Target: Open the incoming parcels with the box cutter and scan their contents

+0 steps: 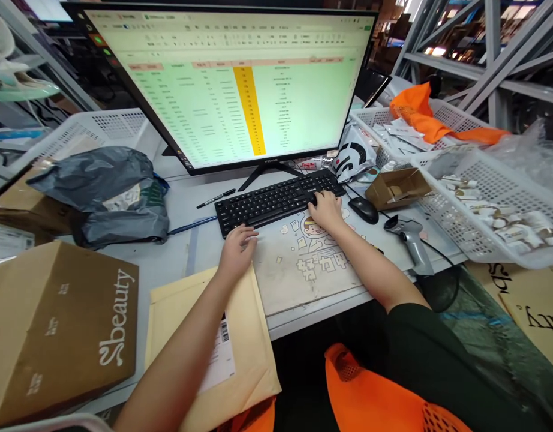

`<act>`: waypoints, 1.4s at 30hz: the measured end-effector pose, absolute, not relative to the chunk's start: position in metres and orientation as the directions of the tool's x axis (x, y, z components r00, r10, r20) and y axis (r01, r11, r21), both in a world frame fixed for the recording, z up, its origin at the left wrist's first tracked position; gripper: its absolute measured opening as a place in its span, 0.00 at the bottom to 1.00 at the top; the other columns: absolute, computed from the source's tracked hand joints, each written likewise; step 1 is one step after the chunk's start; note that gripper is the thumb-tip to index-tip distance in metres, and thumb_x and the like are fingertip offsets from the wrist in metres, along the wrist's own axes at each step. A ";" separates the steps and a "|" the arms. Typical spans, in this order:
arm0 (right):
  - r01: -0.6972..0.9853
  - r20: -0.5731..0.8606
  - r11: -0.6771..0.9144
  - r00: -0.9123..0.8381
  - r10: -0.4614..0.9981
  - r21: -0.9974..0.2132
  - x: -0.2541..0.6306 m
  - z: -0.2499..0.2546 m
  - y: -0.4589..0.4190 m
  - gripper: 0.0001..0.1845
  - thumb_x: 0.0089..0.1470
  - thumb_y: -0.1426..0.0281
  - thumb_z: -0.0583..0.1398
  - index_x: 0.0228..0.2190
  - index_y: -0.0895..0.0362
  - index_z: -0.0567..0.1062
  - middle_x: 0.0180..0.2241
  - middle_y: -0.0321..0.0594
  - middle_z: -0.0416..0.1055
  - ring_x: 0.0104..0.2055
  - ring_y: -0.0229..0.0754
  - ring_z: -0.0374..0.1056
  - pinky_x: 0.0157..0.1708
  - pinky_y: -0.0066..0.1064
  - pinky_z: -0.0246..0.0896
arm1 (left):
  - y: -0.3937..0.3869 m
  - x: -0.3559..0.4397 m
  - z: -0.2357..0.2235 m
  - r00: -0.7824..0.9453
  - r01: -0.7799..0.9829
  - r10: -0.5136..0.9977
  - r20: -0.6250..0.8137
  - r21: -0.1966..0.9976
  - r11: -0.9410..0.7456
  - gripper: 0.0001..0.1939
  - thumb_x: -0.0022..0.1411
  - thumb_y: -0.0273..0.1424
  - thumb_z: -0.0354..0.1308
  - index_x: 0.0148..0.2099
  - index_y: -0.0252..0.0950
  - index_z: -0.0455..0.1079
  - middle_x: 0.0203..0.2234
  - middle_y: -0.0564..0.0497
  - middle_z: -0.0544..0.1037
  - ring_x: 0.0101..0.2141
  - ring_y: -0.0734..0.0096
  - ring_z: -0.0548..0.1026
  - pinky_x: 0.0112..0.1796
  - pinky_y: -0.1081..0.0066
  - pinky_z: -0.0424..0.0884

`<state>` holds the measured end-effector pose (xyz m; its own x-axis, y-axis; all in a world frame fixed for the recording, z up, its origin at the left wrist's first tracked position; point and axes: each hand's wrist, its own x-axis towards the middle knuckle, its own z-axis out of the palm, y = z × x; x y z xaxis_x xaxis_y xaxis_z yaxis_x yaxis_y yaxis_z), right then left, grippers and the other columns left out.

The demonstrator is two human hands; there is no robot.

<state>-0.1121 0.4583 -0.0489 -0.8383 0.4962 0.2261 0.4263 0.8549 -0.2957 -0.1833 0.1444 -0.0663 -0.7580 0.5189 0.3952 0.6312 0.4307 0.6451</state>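
Note:
A black keyboard (276, 200) lies at a slant below the monitor (240, 90), which displays a spreadsheet with one yellow column. My left hand (238, 249) rests at the keyboard's lower left corner, fingertips on the keys, with nothing in it. Toward the keyboard's right end, my right hand (325, 210) lies with bent fingers over the keys, open and holding nothing. Under my left forearm is a yellow padded envelope (254, 336) with a white barcode label, partly covered by the arm. A printed desk mat (280, 282) spreads below the keyboard.
Right of the keyboard are a black mouse (363, 210), a small open carton (397, 189) and a grey barcode scanner (411, 243). White baskets (496, 240) stand farther right, one with small bottles. At left are a cardboard box (78, 324), a grey plastic parcel (123, 198) and pens (216, 198).

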 end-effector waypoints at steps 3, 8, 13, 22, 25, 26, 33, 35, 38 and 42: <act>0.419 0.252 0.850 -0.827 0.502 -0.318 -0.114 -0.048 0.460 0.25 0.68 0.62 0.54 0.57 0.63 0.77 0.58 0.59 0.73 0.65 0.62 0.60 0.66 0.57 0.50 | 0.144 -0.183 -0.066 -0.769 0.615 0.514 0.380 0.660 0.431 0.18 0.68 0.43 0.54 0.44 0.39 0.81 0.49 0.43 0.83 0.60 0.51 0.76 0.64 0.47 0.70; 0.439 0.233 0.819 -0.810 0.538 -0.369 -0.117 -0.050 0.465 0.35 0.68 0.57 0.55 0.69 0.63 0.66 0.68 0.59 0.65 0.74 0.66 0.48 0.69 0.64 0.43 | 0.144 -0.183 -0.067 -0.777 0.603 0.503 0.379 0.679 0.419 0.18 0.68 0.42 0.54 0.44 0.39 0.82 0.49 0.42 0.83 0.59 0.52 0.76 0.64 0.48 0.71; 0.334 0.317 0.886 -0.844 0.433 -0.321 -0.114 -0.051 0.457 0.25 0.68 0.58 0.55 0.53 0.59 0.81 0.67 0.56 0.66 0.76 0.63 0.45 0.71 0.62 0.40 | 0.144 -0.181 -0.065 -0.790 0.581 0.501 0.353 0.694 0.426 0.18 0.68 0.42 0.55 0.44 0.39 0.82 0.50 0.42 0.82 0.60 0.50 0.75 0.63 0.47 0.73; 0.374 0.287 0.865 -0.834 0.472 -0.335 -0.114 -0.053 0.459 0.23 0.67 0.61 0.56 0.54 0.60 0.80 0.70 0.56 0.63 0.76 0.63 0.45 0.71 0.62 0.42 | 0.145 -0.183 -0.065 -0.775 0.594 0.522 0.357 0.693 0.409 0.17 0.67 0.40 0.55 0.44 0.39 0.82 0.49 0.42 0.83 0.60 0.49 0.75 0.64 0.47 0.72; 0.361 0.316 0.875 -0.830 0.459 -0.321 -0.113 -0.050 0.452 0.24 0.67 0.63 0.56 0.57 0.61 0.78 0.71 0.55 0.61 0.77 0.61 0.44 0.72 0.60 0.42 | 0.147 -0.183 -0.065 -0.776 0.589 0.522 0.354 0.704 0.398 0.17 0.66 0.39 0.54 0.43 0.38 0.82 0.48 0.42 0.83 0.60 0.49 0.75 0.64 0.47 0.71; 0.352 0.300 0.882 -0.844 0.444 -0.315 -0.114 -0.048 0.447 0.24 0.67 0.63 0.56 0.57 0.60 0.78 0.70 0.54 0.62 0.76 0.61 0.45 0.72 0.59 0.43 | 0.148 -0.183 -0.065 -0.778 0.586 0.520 0.353 0.707 0.396 0.17 0.66 0.39 0.54 0.43 0.38 0.82 0.48 0.42 0.83 0.60 0.48 0.74 0.63 0.46 0.71; 0.335 0.212 0.898 -0.892 0.400 -0.286 -0.167 -0.023 0.420 0.29 0.71 0.57 0.53 0.64 0.59 0.73 0.73 0.55 0.57 0.77 0.60 0.44 0.74 0.59 0.43 | 0.149 -0.181 -0.063 -0.733 0.620 0.578 0.359 0.702 0.351 0.13 0.67 0.35 0.55 0.43 0.39 0.81 0.46 0.42 0.83 0.60 0.49 0.73 0.61 0.48 0.73; 0.385 0.129 0.881 -0.893 0.430 -0.276 -0.177 -0.019 0.421 0.31 0.72 0.55 0.52 0.66 0.60 0.71 0.76 0.55 0.48 0.79 0.65 0.35 0.74 0.68 0.34 | 0.149 -0.181 -0.062 -0.732 0.618 0.581 0.355 0.705 0.347 0.13 0.67 0.34 0.55 0.43 0.38 0.81 0.46 0.42 0.82 0.59 0.49 0.74 0.61 0.49 0.74; 0.380 0.124 0.889 -0.899 0.420 -0.254 -0.167 -0.019 0.430 0.31 0.73 0.55 0.50 0.66 0.59 0.71 0.78 0.55 0.44 0.80 0.66 0.32 0.72 0.73 0.30 | 0.148 -0.181 -0.061 -0.730 0.622 0.579 0.363 0.704 0.343 0.13 0.66 0.33 0.55 0.43 0.38 0.81 0.46 0.42 0.82 0.59 0.49 0.74 0.63 0.48 0.72; 0.419 0.266 0.880 -0.843 0.468 -0.223 -0.119 -0.031 0.446 0.32 0.71 0.57 0.53 0.67 0.60 0.70 0.76 0.57 0.49 0.79 0.66 0.34 0.71 0.75 0.31 | 0.149 -0.179 -0.061 -0.727 0.624 0.581 0.366 0.706 0.335 0.13 0.67 0.32 0.55 0.44 0.38 0.81 0.47 0.42 0.82 0.59 0.50 0.74 0.60 0.50 0.74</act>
